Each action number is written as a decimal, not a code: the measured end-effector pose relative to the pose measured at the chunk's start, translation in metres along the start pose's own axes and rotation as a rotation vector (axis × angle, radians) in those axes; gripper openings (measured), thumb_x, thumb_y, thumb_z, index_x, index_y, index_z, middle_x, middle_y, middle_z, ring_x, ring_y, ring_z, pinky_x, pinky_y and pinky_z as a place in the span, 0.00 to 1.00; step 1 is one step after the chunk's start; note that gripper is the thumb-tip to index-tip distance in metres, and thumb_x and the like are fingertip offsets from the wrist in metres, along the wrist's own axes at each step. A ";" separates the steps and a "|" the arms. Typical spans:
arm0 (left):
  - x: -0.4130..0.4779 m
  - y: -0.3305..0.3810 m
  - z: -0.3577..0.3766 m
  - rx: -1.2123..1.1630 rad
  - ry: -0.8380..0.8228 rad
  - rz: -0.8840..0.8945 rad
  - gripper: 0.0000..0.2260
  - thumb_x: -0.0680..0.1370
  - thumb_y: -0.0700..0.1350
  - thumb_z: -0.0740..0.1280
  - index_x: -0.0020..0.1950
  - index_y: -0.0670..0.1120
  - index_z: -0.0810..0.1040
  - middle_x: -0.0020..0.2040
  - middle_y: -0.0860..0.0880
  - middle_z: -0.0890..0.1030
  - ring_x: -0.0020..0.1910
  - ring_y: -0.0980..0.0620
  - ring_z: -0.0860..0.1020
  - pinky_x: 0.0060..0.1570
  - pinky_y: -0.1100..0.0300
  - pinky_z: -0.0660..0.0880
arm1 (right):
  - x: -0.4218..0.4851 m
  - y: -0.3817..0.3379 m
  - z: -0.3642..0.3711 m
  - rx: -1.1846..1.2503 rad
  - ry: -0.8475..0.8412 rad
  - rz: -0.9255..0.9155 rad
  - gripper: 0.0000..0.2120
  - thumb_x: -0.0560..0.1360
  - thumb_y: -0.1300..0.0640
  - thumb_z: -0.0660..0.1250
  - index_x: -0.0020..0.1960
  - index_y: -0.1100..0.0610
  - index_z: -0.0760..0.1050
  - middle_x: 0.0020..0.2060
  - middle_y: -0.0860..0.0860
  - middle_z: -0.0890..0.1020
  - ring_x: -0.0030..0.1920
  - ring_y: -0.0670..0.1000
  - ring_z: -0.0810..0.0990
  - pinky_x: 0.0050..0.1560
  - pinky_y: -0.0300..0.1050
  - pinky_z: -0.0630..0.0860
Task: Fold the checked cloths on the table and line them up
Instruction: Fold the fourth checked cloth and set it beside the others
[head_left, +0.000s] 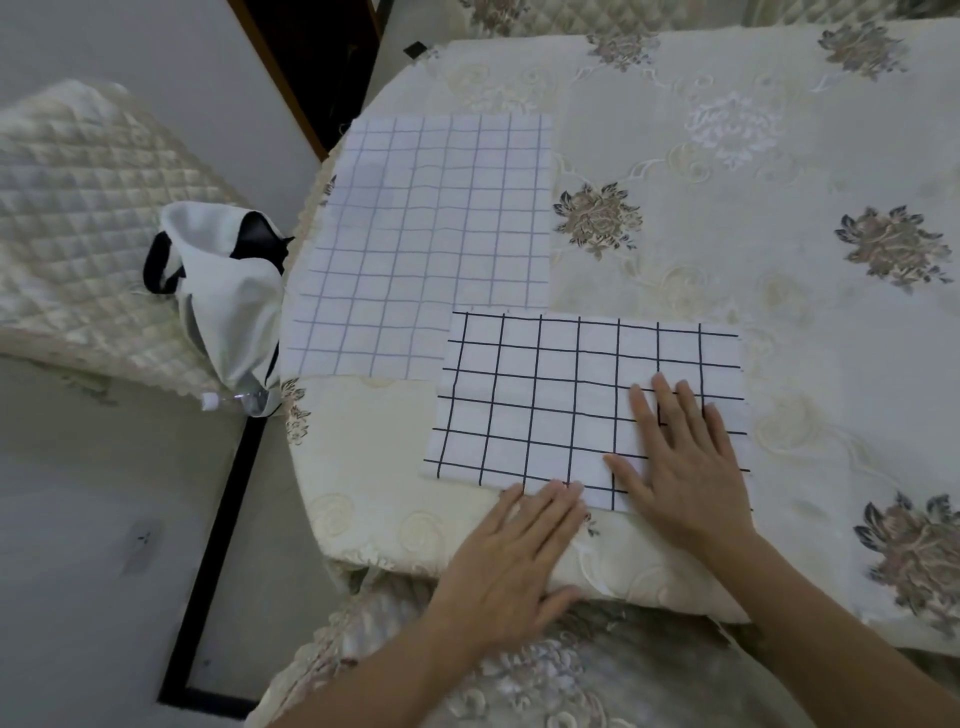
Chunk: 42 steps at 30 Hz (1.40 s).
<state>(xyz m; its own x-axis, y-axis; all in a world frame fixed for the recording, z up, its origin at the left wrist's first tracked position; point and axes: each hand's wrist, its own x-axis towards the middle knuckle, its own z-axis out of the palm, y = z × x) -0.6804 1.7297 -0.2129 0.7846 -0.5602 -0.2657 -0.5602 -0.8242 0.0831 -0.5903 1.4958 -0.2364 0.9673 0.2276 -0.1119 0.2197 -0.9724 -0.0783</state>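
Observation:
Two white checked cloths lie on the table (727, 156). The one with bold black lines (545, 400) lies flat near the front edge, looking folded into a rectangle. The one with faint grey lines (431, 234) lies spread flat behind it to the left, its near right corner tucked under the bold cloth. My right hand (680, 462) rests flat on the bold cloth's near right part, fingers spread. My left hand (514, 561) lies flat on the table's front edge, its fingertips touching the bold cloth's near edge. Neither hand grips anything.
The table wears a cream tablecloth with embroidered flowers (597, 218). On the left stands a quilted chair (78, 208) holding a white and black bag (228, 291) and a plastic bottle (234, 402). A grey floor with a black strip (218, 545) lies below.

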 end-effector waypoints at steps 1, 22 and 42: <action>-0.004 -0.007 0.000 0.003 -0.007 -0.023 0.33 0.83 0.63 0.48 0.81 0.45 0.46 0.82 0.47 0.44 0.80 0.49 0.43 0.75 0.46 0.48 | 0.000 0.000 0.000 -0.002 -0.002 0.003 0.37 0.79 0.32 0.44 0.81 0.50 0.43 0.81 0.52 0.46 0.80 0.55 0.43 0.79 0.57 0.48; 0.107 -0.073 -0.019 -0.059 0.151 -0.238 0.28 0.83 0.56 0.49 0.81 0.46 0.55 0.82 0.47 0.51 0.80 0.50 0.50 0.75 0.42 0.56 | 0.052 -0.056 -0.007 0.174 0.127 0.020 0.33 0.82 0.37 0.48 0.80 0.55 0.54 0.80 0.54 0.54 0.80 0.55 0.48 0.78 0.60 0.51; 0.096 -0.047 -0.014 -0.089 0.220 -0.256 0.31 0.83 0.57 0.49 0.81 0.44 0.47 0.82 0.47 0.46 0.80 0.49 0.45 0.77 0.42 0.52 | 0.042 -0.045 -0.008 0.173 0.184 0.189 0.33 0.82 0.40 0.49 0.80 0.59 0.54 0.80 0.57 0.54 0.80 0.58 0.50 0.78 0.61 0.51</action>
<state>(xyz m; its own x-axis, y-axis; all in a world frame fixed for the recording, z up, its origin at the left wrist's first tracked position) -0.5747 1.7133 -0.2284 0.9405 -0.3313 -0.0761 -0.3204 -0.9387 0.1270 -0.5589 1.5486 -0.2299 0.9991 0.0154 0.0399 0.0246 -0.9700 -0.2420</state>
